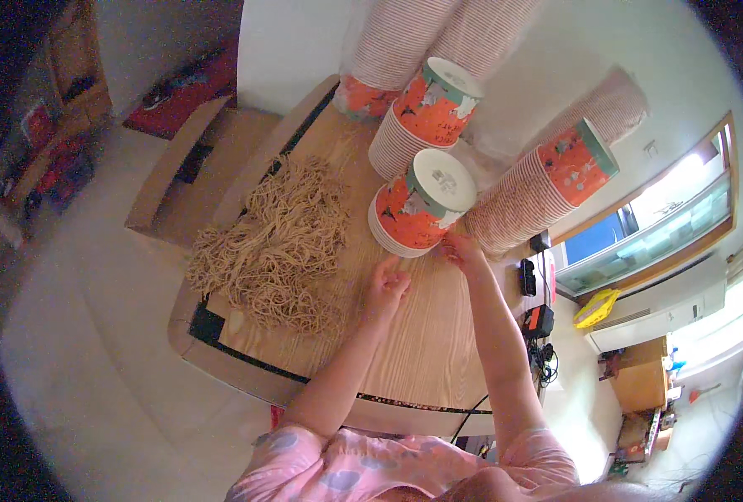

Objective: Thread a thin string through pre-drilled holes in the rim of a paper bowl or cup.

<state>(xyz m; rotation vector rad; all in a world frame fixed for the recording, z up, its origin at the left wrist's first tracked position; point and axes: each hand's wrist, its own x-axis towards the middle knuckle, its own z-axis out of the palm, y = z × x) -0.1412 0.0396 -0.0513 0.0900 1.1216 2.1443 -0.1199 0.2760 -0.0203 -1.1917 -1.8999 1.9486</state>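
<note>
My left hand (386, 284) is just in front of a short stack of orange paper buckets (410, 216), fingers curled in; whatever may be between them is too small to make out. Against the lower right side of that stack is my right hand (463, 253), its fingers bent and partly hidden, so what they hold cannot be seen. The stack stands upside down, its pale round base (444, 181) facing up. Left of my hands lies a big tangled heap of tan cords (284, 243).
Taller bucket stacks stand behind, one at centre (437, 113) and one at right (579, 165), with plastic-wrapped stacks (401, 38) at the back. Black adapters (538, 321) and cables lie right of the wooden tabletop (426, 351). An open cardboard box (208, 167) is beyond its left edge.
</note>
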